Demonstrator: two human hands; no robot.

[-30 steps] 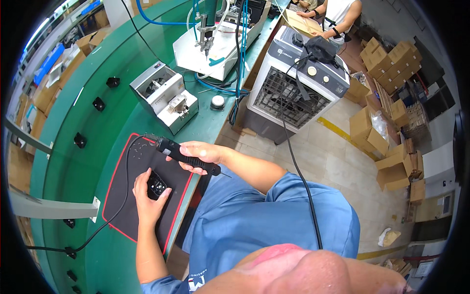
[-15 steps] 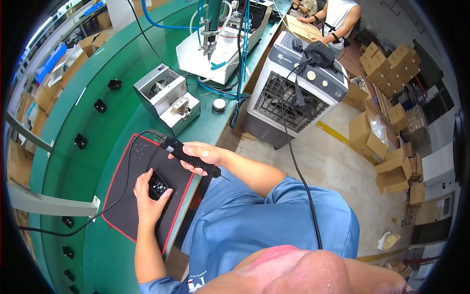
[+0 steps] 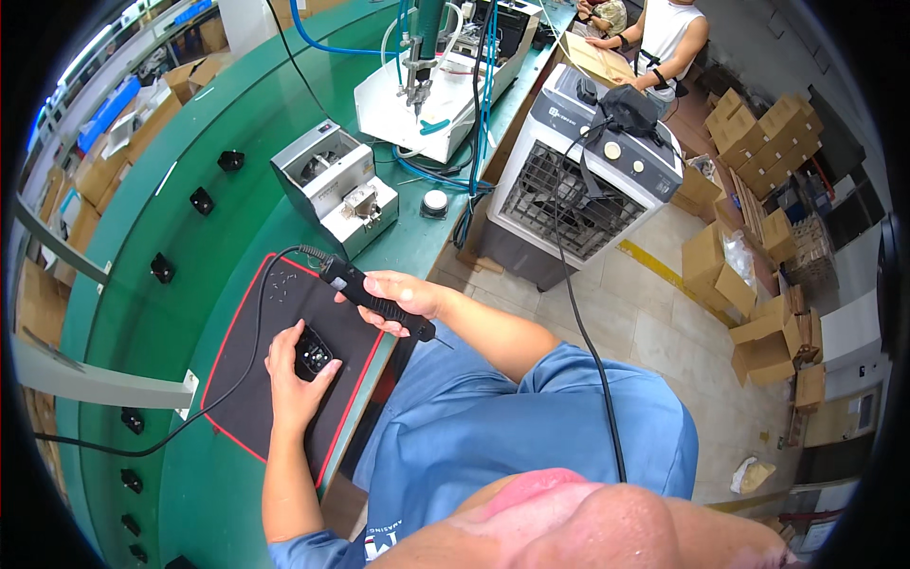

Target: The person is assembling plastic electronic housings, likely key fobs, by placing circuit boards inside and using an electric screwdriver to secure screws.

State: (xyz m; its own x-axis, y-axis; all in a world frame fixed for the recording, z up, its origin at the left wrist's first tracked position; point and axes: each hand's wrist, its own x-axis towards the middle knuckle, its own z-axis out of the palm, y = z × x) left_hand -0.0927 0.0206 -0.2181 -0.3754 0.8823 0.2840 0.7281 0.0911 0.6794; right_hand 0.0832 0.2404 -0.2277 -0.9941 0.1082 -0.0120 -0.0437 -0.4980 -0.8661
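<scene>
My right hand (image 3: 403,299) is wrapped round a black corded electric screwdriver (image 3: 377,302). Its thin bit points down and right, past the table edge and away from the mat. A small black plastic housing (image 3: 313,355) with light and metallic spots inside lies on the black mat (image 3: 249,384). Around that housing, the thumb and fingers of my left hand (image 3: 292,368) are closed, holding it against the mat. Several small loose screws (image 3: 278,283) are scattered on the mat's far part.
Beyond the mat stands a grey screw feeder (image 3: 336,185), with a round white button (image 3: 434,203) beside it. Black parts (image 3: 162,268) sit spaced along the green conveyor (image 3: 213,275). An air cooler (image 3: 569,180) stands right of the bench. The screwdriver's cable crosses the mat. Another person (image 3: 668,43) handles cardboard farther off.
The whole view has shifted slightly, moving the bench and cooler a little rightward in the picture. Both hands keep their grips; the screwdriver stays off the housing.
</scene>
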